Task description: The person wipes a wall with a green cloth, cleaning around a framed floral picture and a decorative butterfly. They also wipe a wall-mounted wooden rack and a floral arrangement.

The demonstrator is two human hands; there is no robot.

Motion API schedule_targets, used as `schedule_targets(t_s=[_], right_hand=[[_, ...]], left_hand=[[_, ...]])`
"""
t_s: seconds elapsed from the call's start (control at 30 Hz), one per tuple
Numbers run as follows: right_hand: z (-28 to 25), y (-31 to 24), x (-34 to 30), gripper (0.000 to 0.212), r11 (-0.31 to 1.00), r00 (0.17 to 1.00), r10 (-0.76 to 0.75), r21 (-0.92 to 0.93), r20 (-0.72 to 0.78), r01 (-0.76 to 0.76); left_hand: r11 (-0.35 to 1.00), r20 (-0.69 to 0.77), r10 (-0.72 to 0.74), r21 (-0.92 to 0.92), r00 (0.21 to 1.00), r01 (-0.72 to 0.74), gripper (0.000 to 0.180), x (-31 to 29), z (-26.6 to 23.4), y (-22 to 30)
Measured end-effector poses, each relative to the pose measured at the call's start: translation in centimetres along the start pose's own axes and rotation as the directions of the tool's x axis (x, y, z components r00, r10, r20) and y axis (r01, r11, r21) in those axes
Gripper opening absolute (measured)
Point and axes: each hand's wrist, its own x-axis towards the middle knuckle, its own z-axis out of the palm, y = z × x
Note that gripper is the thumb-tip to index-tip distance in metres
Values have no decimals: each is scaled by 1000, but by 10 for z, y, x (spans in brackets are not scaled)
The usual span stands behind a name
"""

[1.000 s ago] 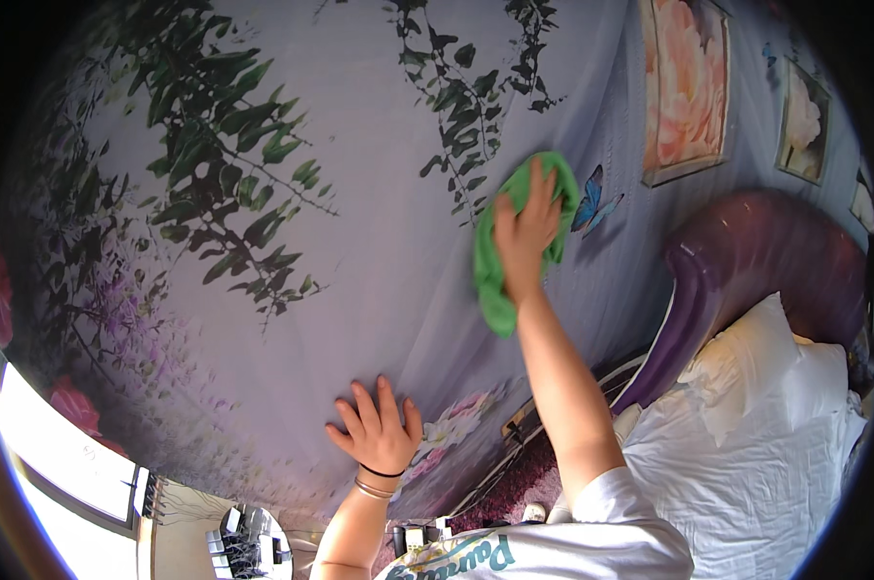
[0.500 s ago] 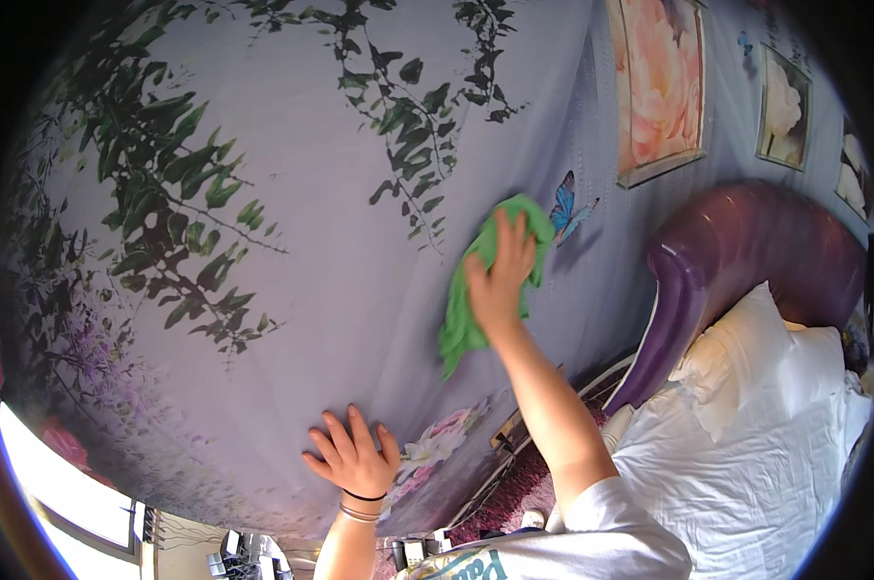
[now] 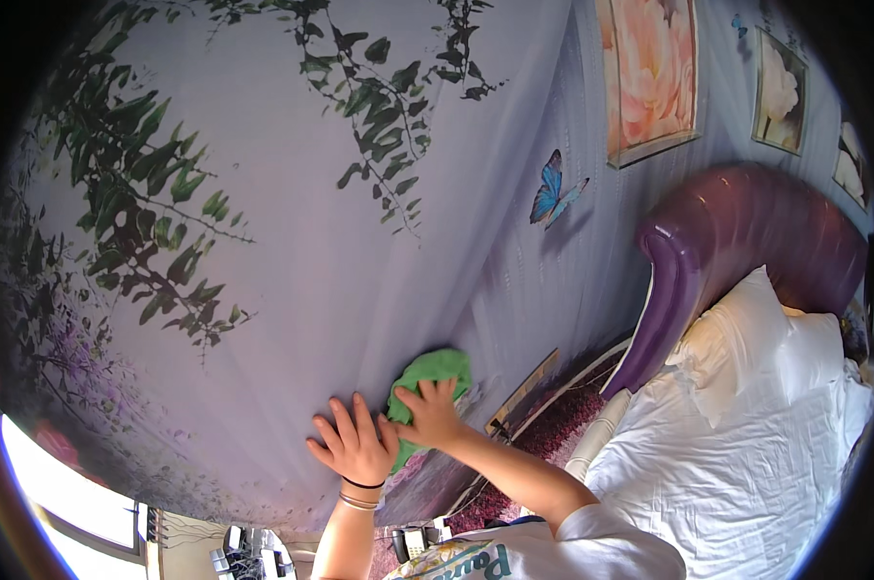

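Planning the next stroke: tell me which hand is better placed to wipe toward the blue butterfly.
Probably the right hand: it has the green cloth against the wall and is nearer the butterfly; the left hand is spread farther left.

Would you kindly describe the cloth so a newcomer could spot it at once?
Find the big lilac wall, then the right hand low against it. The cloth is crumpled under that hand, beside the left hand, its plain green brighter than the printed leaves.
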Motion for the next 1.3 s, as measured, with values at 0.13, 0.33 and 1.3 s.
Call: schedule_targets(t_s=[0.13, 0.33, 1.3], right_hand=[[-21, 62, 66, 78, 951, 921, 300, 155, -247, -268], [-57, 125, 128, 72, 842, 710, 539, 319, -453, -436], [72, -85, -126, 77, 917, 924, 338, 159, 178, -366]], left_hand=[[1000, -11, 12, 1, 1000, -12, 44, 1, -2, -4], [999, -30, 38, -21, 999, -39, 46, 3, 3, -1], [880, 480, 51, -436, 876, 188, 59, -112, -69, -37]])
